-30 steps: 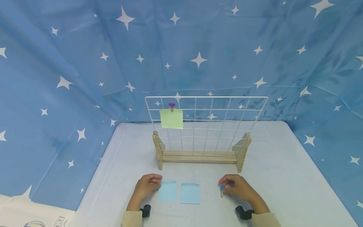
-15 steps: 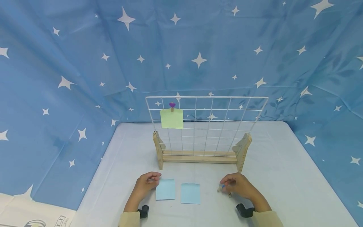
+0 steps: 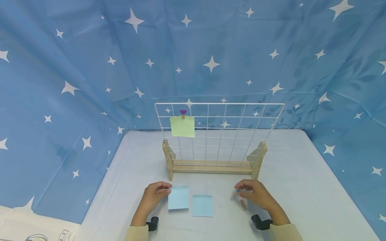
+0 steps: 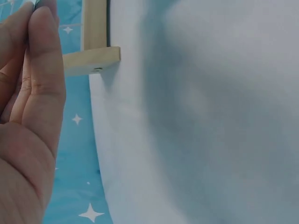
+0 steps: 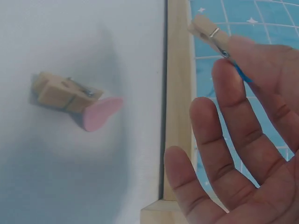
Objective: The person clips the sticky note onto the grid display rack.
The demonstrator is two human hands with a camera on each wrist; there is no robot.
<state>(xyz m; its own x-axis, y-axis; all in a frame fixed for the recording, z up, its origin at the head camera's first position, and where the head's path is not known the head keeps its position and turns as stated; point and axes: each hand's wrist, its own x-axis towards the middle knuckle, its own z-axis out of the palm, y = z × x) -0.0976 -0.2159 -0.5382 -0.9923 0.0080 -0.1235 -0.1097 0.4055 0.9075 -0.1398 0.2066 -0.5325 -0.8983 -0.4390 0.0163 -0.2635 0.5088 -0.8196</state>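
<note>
My left hand (image 3: 154,197) pinches a light blue sticky note (image 3: 178,199) at its upper left corner, and the note's lower edge casts a shadow on the table. Only a sliver of that note shows at the fingertips in the left wrist view. Between thumb and index finger, my right hand (image 3: 256,194) pinches a small wooden clothespin (image 5: 212,36) with a blue decoration, mostly covered by the fingers. Below that hand a second wooden clothespin (image 5: 65,93) with a pink decoration lies on the white table. Another blue sticky note (image 3: 202,206) lies flat between the hands.
A white wire grid (image 3: 221,103) stands in a wooden base (image 3: 212,169) beyond the hands. On its upper left, a clothespin with a purple heart (image 3: 183,111) holds a green sticky note (image 3: 182,128). A starry blue cloth (image 3: 193,43) surrounds the table.
The left sticky note has come up off the table in my left hand. My right hand has lifted the blue clothespin and moved slightly forward, leaving the pink one on the table.
</note>
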